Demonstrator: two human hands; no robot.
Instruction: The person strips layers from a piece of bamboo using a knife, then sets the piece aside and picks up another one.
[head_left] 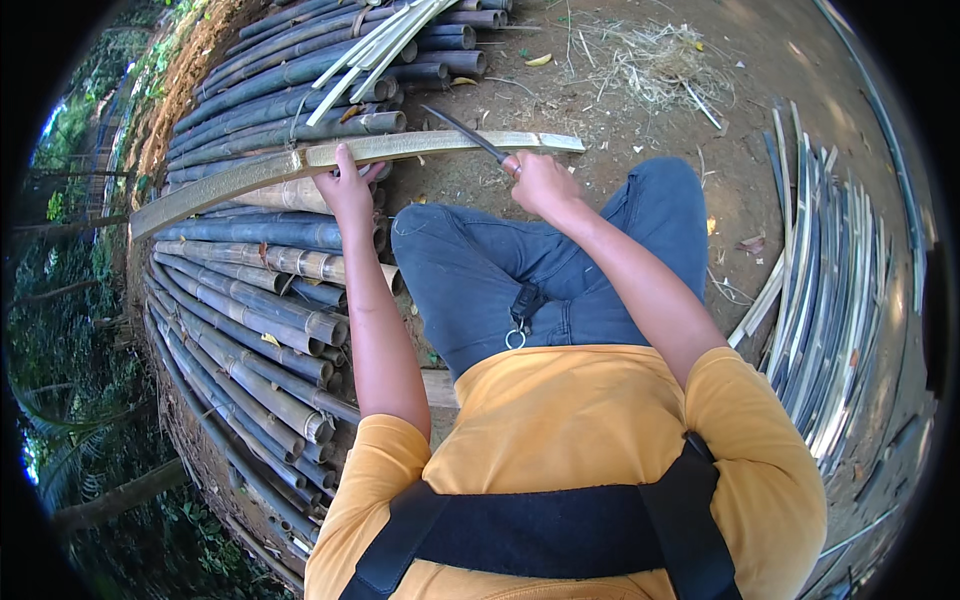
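My left hand [347, 187] grips a long pale split bamboo strip [420, 148] that runs across the view in front of my knees. My right hand [540, 180] holds a dark-bladed knife [465, 133] whose blade lies against the strip near its right end. I sit with my legs in blue jeans [520, 260] under the strip, and I wear a yellow shirt.
A big stack of dark whole bamboo poles [250, 300] lies to my left. Thin split bamboo slats [830, 290] are piled on the dirt at my right. Pale slats [375, 45] rest on the poles ahead, with dry shavings [650, 60] on the ground.
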